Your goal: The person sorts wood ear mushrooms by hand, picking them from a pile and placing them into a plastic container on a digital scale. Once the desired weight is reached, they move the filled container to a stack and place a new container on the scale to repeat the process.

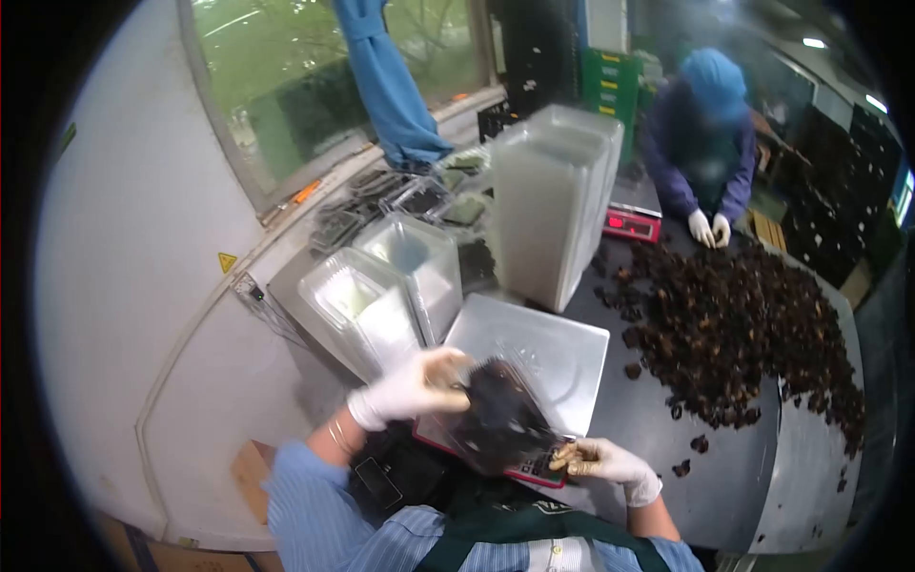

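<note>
My left hand (419, 388), in a white glove, grips the left side of a clear plastic container (500, 415) filled with dark brown pieces. The container is tilted and slightly blurred, above the front of a scale with a silver platform (572, 357). At the container's right corner, my right hand (610, 465) has its gloved fingers curled, their tips stained yellowish brown; they seem to pinch its edge. Part of the scale's red keypad (536, 470) shows under the container.
Tall stacks of clear containers (548, 205) stand behind the scale, with shorter stacks (357, 305) to the left. A large heap of dark brown pieces (743, 324) covers the table's right side. Across it, a co-worker (705, 143) handles pieces near another red scale (631, 225).
</note>
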Action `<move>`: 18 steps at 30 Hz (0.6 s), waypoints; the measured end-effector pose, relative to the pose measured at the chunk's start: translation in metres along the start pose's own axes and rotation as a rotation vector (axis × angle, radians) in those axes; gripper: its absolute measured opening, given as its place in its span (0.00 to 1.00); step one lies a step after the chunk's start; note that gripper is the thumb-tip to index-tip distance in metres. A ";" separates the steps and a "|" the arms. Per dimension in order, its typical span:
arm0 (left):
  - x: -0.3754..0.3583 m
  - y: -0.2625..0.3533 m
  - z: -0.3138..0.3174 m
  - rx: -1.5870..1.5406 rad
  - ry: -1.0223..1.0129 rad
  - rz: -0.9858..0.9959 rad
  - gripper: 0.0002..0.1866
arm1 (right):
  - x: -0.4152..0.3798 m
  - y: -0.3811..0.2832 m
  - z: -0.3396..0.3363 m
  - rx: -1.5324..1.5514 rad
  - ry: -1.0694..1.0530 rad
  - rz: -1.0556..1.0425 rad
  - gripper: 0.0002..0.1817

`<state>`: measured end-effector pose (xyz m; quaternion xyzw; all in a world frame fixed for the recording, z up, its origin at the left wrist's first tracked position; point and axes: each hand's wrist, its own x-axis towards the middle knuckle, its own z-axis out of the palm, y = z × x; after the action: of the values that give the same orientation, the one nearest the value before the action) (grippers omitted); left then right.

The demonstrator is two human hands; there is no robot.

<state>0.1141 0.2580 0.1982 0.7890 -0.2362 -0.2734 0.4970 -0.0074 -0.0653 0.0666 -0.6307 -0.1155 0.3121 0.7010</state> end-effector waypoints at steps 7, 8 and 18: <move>0.043 0.027 -0.161 -0.367 0.883 0.283 0.36 | 0.000 -0.001 -0.004 0.075 0.286 -0.070 0.15; 0.042 0.026 -0.176 -0.206 0.965 0.288 0.35 | -0.001 -0.001 -0.005 0.081 0.299 -0.078 0.15; 0.033 -0.089 -0.207 1.341 1.108 -0.320 0.08 | -0.023 0.021 -0.018 0.112 0.446 -0.028 0.17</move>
<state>0.2848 0.4071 0.1844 0.9571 0.0413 0.2778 -0.0716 -0.0212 -0.0933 0.0484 -0.6424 0.0510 0.1611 0.7475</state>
